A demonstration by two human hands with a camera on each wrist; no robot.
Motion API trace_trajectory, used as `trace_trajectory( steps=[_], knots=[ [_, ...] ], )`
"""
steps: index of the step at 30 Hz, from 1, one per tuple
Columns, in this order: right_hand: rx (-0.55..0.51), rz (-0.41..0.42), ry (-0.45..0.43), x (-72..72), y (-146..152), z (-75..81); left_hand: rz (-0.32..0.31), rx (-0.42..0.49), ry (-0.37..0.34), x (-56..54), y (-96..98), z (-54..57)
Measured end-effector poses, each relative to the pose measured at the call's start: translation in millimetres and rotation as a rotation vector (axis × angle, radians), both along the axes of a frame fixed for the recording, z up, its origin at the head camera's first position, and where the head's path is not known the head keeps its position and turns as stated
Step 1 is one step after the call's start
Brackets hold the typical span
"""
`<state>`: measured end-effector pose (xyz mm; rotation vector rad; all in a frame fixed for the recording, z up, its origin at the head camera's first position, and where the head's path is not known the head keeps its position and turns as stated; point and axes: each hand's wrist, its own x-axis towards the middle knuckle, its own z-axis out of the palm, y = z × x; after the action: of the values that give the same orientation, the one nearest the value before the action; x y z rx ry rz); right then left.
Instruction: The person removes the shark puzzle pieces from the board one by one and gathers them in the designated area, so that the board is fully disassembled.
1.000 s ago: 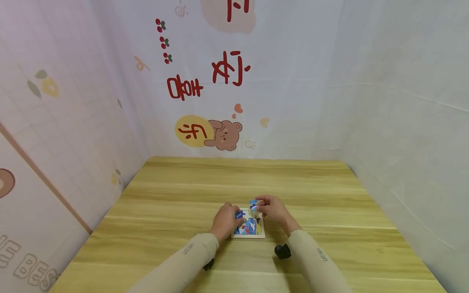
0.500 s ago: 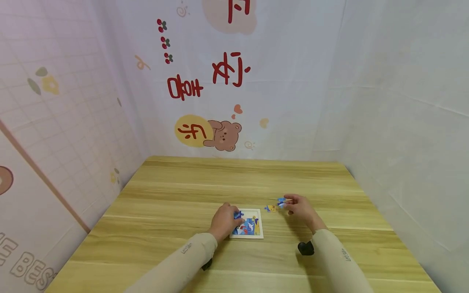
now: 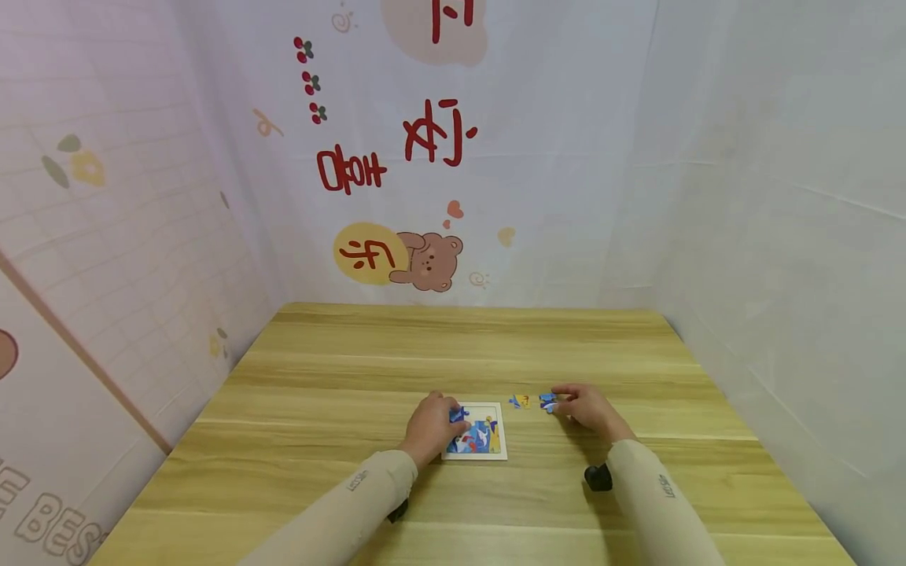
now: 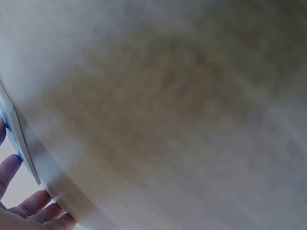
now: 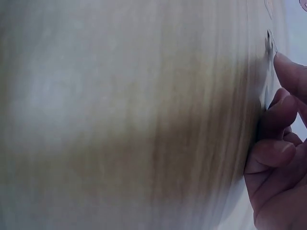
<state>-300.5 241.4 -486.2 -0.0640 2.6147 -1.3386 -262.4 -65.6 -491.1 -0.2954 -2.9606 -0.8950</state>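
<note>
A small jigsaw puzzle in a white frame (image 3: 503,431) lies on the wooden table, its blue sea picture partly filled in and a pale bare area along its top. My left hand (image 3: 428,426) rests over the left side, thumb and a fingertip touching the blue pieces; in the left wrist view other fingers (image 4: 33,203) lie beside the frame's edge. To the right, my right hand (image 3: 589,410) holds a blue puzzle piece (image 3: 546,402) at the table surface between thumb and forefinger. A yellow and blue puzzle piece (image 3: 521,402) lies between frame and right hand.
The wood-grain table (image 3: 354,346) reaches back to a white printed cloth (image 3: 566,157), with cloth walls on both sides. Dark wrist devices (image 3: 598,477) sit under both sleeves.
My right hand has carried the blue puzzle piece away from the frame to the right and lowered it to the table. The left hand has stayed on the puzzle.
</note>
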Motion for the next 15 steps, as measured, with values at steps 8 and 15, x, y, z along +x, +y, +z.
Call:
trace_trajectory(
  steps=[8,15],
  knots=[
    [0.056,0.008,0.016,-2.5,-0.2,-0.1,-0.011,-0.003,0.003,0.3,-0.1,2.3],
    [0.098,0.022,0.047,-1.0,-1.3,2.1,-0.012,0.012,-0.009,1.1,-0.3,6.1]
  ],
)
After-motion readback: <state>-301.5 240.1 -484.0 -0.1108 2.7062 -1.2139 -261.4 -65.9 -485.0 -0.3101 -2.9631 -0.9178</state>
